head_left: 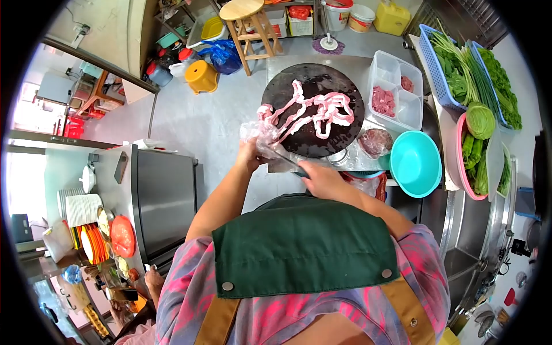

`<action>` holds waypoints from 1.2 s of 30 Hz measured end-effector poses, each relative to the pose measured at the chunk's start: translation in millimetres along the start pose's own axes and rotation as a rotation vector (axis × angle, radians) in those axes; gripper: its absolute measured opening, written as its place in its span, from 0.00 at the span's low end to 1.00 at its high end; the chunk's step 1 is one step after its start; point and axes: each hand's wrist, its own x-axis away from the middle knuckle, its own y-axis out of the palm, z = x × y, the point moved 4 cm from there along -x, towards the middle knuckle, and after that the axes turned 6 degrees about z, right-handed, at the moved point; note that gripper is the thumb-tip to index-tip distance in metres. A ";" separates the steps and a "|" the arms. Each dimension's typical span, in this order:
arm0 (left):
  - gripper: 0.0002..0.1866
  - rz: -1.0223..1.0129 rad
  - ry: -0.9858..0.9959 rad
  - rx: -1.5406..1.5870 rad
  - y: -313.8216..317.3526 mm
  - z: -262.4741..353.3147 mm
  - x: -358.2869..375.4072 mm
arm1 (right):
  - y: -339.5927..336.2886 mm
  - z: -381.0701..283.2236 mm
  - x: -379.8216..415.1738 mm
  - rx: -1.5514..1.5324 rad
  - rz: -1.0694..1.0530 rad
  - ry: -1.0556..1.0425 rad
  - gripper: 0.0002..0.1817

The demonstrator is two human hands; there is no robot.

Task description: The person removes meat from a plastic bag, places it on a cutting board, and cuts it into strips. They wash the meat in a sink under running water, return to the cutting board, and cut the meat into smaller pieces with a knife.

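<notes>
Fingers (307, 168) of the right hand (325, 180) curl tightly round a knife (286, 157), its blade slanting towards the left hand (248, 154), whose fingers sit behind clear plastic (260, 133), so I can't tell their grip. Just beyond, a pink-and-white meat strip (344, 119) lies looped across the black chopping board (333, 78) on the counter (279, 64). It looks soft, limp and slippery, best pinched at the bunched end beside the plastic. From there its long axis runs rightward, doubling back in loops.
</notes>
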 end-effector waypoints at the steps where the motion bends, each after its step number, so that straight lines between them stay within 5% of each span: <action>1: 0.20 -0.048 -0.020 0.037 -1.9 -1.6 -4.2 | -9.4 3.2 4.3 -0.048 0.071 0.004 0.22; 6: 0.23 -0.041 -0.016 0.248 2.7 -3.0 13.5 | -37.3 23.9 9.4 -0.116 0.167 0.392 0.19; 12: 0.23 -0.149 -0.043 0.305 -1.0 -13.5 3.7 | -14.6 19.8 -26.5 -0.042 0.015 0.381 0.17; 14: 0.19 0.003 0.038 -0.038 -2.3 -16.9 -5.2 | -0.3 22.2 -34.8 0.117 -0.044 0.370 0.15; 23: 0.15 0.060 0.029 0.064 9.6 -10.7 0.7 | 3.3 25.0 -24.6 0.173 -0.128 0.408 0.13; 36: 0.20 -0.198 0.126 -0.252 8.8 -24.2 -7.0 | 6.6 24.8 -37.6 0.187 -0.104 0.337 0.12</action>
